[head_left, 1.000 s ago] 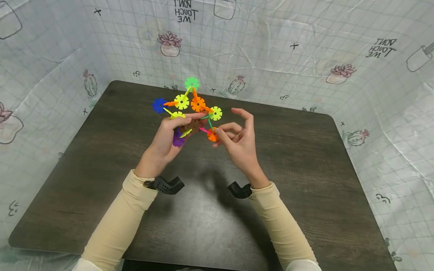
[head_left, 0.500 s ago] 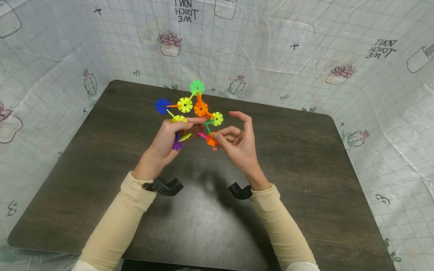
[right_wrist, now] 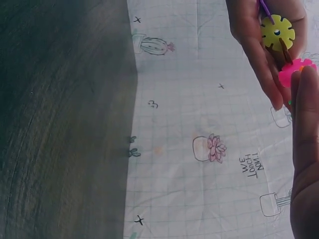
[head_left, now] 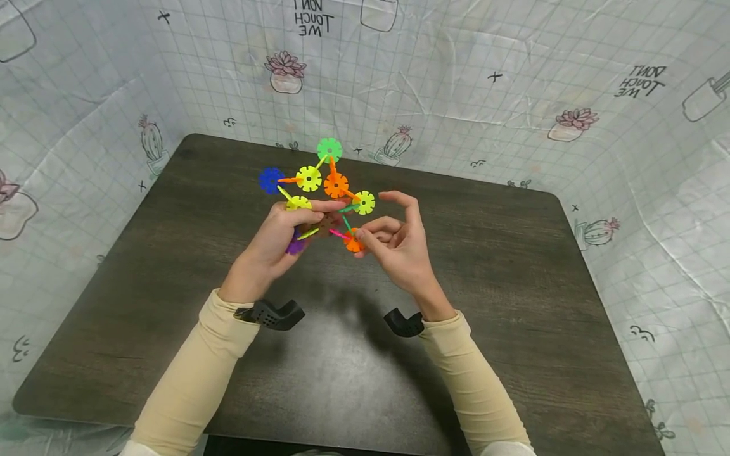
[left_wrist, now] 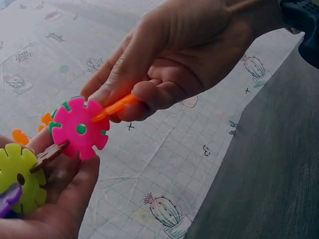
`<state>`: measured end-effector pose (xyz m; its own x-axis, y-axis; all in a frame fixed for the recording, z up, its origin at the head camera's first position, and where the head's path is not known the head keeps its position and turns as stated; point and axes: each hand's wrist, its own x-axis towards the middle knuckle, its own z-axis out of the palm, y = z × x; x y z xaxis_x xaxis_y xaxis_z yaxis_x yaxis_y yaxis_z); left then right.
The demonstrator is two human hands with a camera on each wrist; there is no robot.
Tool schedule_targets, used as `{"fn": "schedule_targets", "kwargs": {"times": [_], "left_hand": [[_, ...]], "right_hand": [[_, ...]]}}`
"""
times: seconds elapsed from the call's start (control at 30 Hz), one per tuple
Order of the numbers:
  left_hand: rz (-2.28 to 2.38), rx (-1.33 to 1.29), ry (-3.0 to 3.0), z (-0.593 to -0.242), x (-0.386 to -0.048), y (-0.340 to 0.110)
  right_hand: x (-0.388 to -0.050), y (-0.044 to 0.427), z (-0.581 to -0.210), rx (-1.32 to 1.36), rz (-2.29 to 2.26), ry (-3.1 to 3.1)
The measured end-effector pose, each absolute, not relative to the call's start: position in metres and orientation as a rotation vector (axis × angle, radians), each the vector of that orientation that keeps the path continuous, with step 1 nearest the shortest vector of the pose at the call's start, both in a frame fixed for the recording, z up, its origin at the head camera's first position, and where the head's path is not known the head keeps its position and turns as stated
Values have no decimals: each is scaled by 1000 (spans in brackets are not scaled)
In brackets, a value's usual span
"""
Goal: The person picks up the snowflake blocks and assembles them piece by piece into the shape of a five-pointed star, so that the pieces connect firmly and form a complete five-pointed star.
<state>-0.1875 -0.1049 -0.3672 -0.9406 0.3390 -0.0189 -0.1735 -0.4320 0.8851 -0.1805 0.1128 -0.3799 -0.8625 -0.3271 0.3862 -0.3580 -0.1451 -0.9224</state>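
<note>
A looped chain of notched snowflake discs hangs together between the hands in the head view. My left hand (head_left: 274, 237) holds it by thumb and fingers near a yellow disc (head_left: 299, 203) and a purple disc (head_left: 294, 246). Beyond the fingers stand a blue disc (head_left: 271, 181), a light green disc (head_left: 329, 144) and other yellow and orange ones. Thumb and fingers of my right hand (head_left: 402, 247) pinch an orange disc (head_left: 352, 243), its index finger raised. In the left wrist view that disc joins a pink disc (left_wrist: 77, 144), which links to a brown disc (left_wrist: 50, 155).
A dark wood-grain table (head_left: 513, 304) lies under both hands. White patterned cloth (head_left: 445, 50) hangs behind it and along both sides. Black wrist mounts (head_left: 405, 322) stick out from both wrists.
The chain has dropped slightly, its far part ending a little to the right. The pinched orange disc has moved slightly down and left with my right fingertips. Both hands keep their hold.
</note>
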Motion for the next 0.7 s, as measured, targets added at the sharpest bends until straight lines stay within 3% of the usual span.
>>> {"fn": "schedule_targets", "kwargs": {"times": [0.7], "left_hand": [[2366,257,1492,-365,-184,-115]], "right_hand": [[-170,105,-378,732,2307,-2074]]}}
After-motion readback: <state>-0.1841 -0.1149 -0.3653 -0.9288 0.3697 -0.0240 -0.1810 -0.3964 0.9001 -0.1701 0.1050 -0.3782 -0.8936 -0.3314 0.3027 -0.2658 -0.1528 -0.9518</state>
